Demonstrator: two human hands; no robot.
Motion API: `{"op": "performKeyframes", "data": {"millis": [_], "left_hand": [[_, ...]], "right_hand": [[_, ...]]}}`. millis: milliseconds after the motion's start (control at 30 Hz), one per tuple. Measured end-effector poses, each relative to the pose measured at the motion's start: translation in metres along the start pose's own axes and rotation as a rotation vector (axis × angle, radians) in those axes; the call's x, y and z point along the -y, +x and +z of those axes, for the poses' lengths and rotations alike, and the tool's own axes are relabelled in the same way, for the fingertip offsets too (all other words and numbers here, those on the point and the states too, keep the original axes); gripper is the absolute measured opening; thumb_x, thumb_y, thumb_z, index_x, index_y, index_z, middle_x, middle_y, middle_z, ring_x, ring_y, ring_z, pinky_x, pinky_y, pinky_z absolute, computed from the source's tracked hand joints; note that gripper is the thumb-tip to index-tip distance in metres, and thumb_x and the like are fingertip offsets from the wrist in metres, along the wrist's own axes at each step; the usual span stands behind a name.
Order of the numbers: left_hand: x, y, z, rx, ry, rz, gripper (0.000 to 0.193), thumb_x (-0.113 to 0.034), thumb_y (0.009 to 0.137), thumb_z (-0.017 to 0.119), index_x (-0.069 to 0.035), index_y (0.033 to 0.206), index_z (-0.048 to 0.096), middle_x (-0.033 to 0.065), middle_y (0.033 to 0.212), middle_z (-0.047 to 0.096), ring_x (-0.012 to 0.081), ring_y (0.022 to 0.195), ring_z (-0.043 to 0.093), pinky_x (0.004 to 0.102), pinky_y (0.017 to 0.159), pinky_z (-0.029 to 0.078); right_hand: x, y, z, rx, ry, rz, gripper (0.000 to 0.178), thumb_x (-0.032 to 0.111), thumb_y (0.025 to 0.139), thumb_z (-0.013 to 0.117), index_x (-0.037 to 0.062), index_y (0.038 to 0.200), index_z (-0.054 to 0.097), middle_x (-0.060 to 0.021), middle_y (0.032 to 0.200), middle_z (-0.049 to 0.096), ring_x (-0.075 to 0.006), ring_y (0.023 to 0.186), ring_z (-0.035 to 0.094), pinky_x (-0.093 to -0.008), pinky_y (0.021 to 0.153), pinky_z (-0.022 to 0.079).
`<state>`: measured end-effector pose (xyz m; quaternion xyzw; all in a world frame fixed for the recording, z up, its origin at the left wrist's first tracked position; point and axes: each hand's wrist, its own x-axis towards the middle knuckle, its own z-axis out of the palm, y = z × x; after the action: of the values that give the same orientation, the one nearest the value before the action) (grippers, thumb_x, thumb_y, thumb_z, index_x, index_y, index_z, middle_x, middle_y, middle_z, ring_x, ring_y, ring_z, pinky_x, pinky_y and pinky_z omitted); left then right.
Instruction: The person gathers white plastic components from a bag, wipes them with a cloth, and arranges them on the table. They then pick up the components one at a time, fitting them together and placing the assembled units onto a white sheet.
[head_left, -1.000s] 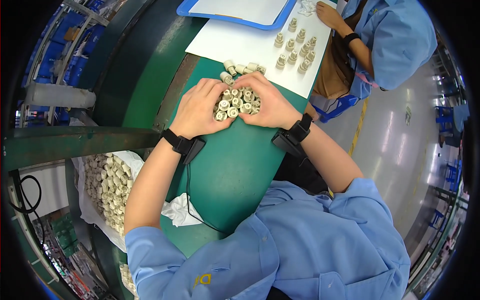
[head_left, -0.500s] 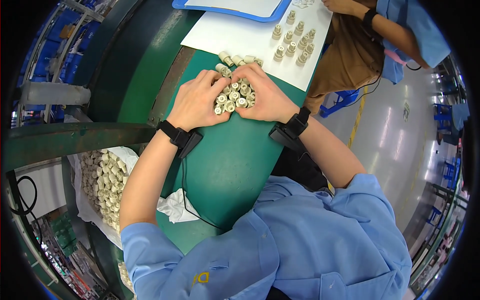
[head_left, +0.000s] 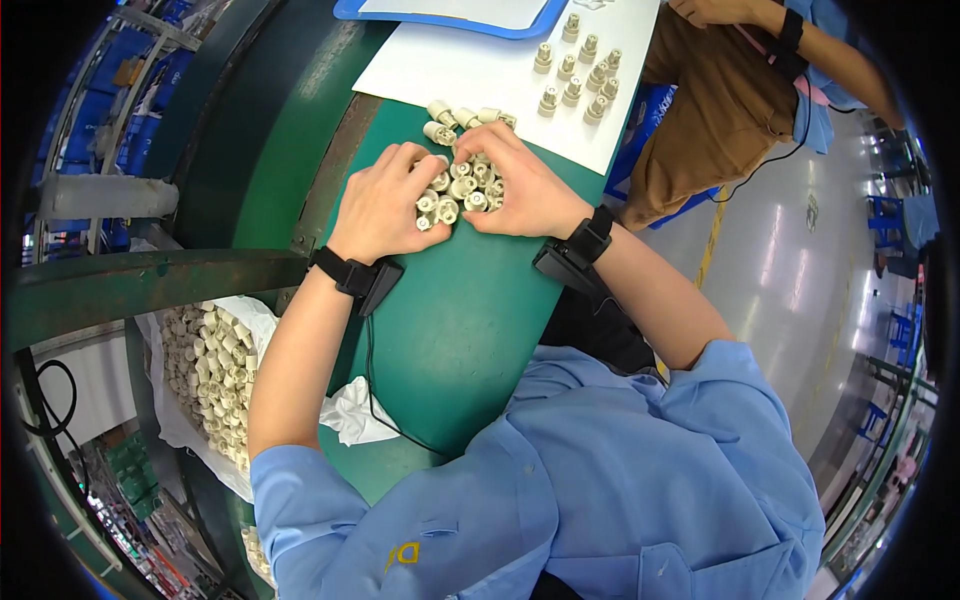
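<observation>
A cluster of small cream plastic cylindrical fittings (head_left: 462,187) stands bunched on the green table. My left hand (head_left: 384,205) curves around the cluster's left side, fingers bent and thumb at the near edge. From the right, my right hand (head_left: 528,188) cups the same cluster, its fingers reaching over the far side. The palms partly hide the outer pieces. Just beyond my fingers, several loose fittings (head_left: 440,133) lie on their sides.
Several fittings (head_left: 572,92) stand upright on a white sheet (head_left: 430,70), beside a blue-rimmed tray (head_left: 450,22). A bag of fittings (head_left: 215,370) sits at left below a green metal beam (head_left: 150,285). Crumpled white tissue (head_left: 357,412) lies on the table. A co-worker's arm (head_left: 840,65) is at far right.
My hands have drawn slightly apart, and the cluster between them has loosened, some pieces tilting. The view has shifted a little. The co-worker's arm has moved right.
</observation>
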<state>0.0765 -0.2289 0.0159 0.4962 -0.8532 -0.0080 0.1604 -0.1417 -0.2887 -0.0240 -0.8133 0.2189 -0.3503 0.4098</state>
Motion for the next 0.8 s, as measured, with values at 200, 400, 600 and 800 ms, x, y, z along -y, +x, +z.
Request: {"op": "performKeyframes", "data": {"millis": [200,400,600,800], "left_hand": [[-0.001,-0.009,-0.008,-0.066,-0.113,-0.103,0.05,-0.023,0.066,0.08,-0.011,0.111,0.063,0.0055,0.11,0.062,0.0264,0.099,0.065,0.0377,0.069,0.056],[0.009,-0.016,-0.015,-0.213,-0.295,-0.153,0.046,-0.02,0.068,0.08,-0.013,0.11,0.063,0.0061,0.106,0.062,0.0247,0.088,0.066,0.0359,0.07,0.055],[0.015,-0.033,-0.027,-0.341,-0.682,-0.171,0.047,-0.016,0.076,0.08,-0.007,0.117,0.059,0.0092,0.109,0.064,0.0189,0.087,0.065,0.031,0.076,0.054],[0.001,-0.061,-0.036,-0.429,-1.08,-0.307,0.046,-0.021,0.083,0.075,-0.005,0.121,0.053,0.0105,0.111,0.063,0.02,0.086,0.065,0.0349,0.068,0.055]], "right_hand": [[0.0,0.002,-0.003,0.026,0.026,-0.003,0.051,0.007,0.07,0.078,0.0097,0.115,0.055,-0.0093,0.124,0.051,-0.0284,0.122,0.052,-0.0372,0.105,0.044],[-0.001,0.001,-0.001,0.028,0.015,-0.01,0.051,0.007,0.07,0.078,0.0094,0.116,0.056,-0.0093,0.124,0.052,-0.0278,0.121,0.052,-0.0371,0.105,0.044],[0.0,0.003,-0.002,0.036,0.015,-0.011,0.05,0.007,0.071,0.078,0.0086,0.116,0.058,-0.0092,0.122,0.053,-0.0275,0.121,0.053,-0.0373,0.106,0.044],[-0.001,0.0,0.0,0.04,-0.024,-0.001,0.048,0.008,0.072,0.077,0.0084,0.116,0.059,-0.0093,0.122,0.055,-0.0276,0.122,0.052,-0.0375,0.107,0.043]]}}
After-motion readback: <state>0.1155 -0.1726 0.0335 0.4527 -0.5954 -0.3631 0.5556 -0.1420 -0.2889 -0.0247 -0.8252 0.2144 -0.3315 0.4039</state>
